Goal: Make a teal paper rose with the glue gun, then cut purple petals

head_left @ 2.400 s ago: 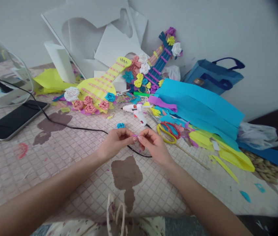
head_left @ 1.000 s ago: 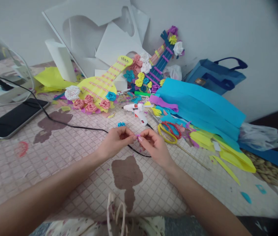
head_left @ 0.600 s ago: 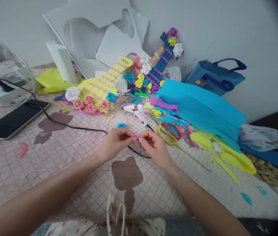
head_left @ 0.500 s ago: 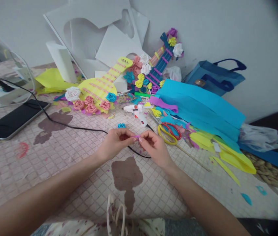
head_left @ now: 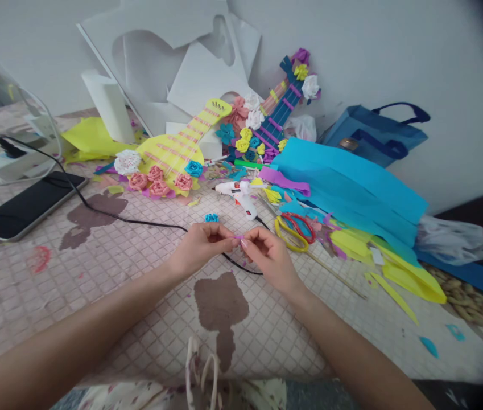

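A small purple paper piece [head_left: 239,237] is pinched between the fingertips of both hands above the middle of the table. My left hand [head_left: 202,245] grips its left side, and my right hand [head_left: 269,253] its right side; the fingertips nearly meet. Just beyond them lies a small blue paper flower [head_left: 211,218]. A white glue gun [head_left: 241,196] rests behind my hands, its black cord [head_left: 156,224] passing beneath them. Scissors with yellow and red handles [head_left: 294,230] lie beside my right hand.
Behind stand a yellow paper guitar [head_left: 173,151] with flowers and a blue one [head_left: 277,117]. Blue paper [head_left: 352,182] and yellow paper [head_left: 412,276] spread over the right. A phone [head_left: 23,208] and power strip [head_left: 6,162] are at left. A thin stick [head_left: 337,275] lies right of my hands.
Both hands stay almost in place, with only slight finger movement around the purple paper. Nothing else has visibly moved.
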`<state>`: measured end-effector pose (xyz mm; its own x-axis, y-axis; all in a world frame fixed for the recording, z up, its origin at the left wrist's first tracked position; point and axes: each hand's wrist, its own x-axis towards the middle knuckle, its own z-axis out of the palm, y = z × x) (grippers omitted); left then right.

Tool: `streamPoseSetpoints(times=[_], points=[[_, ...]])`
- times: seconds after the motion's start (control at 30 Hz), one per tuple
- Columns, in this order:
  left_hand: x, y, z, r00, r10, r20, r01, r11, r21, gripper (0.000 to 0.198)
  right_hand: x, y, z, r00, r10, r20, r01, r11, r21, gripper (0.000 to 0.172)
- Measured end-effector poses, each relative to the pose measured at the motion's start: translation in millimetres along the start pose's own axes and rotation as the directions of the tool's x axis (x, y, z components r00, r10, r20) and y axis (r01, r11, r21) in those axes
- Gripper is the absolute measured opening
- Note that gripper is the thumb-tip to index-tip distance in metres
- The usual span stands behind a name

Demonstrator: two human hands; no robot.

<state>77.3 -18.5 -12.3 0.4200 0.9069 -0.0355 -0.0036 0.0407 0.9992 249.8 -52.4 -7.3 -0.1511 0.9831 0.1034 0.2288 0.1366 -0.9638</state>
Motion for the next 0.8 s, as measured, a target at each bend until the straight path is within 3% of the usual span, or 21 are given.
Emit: streamPoseSetpoints(times=[0.8], points=[[-1.2,0.8,2.5,1.000,0.011,-0.012,-0.010,0.996,0.085,0.019,-1.1,-2.2,-0.2,1.000,-0.017,0.004,0.017,1.000,-0.007,0.010]])
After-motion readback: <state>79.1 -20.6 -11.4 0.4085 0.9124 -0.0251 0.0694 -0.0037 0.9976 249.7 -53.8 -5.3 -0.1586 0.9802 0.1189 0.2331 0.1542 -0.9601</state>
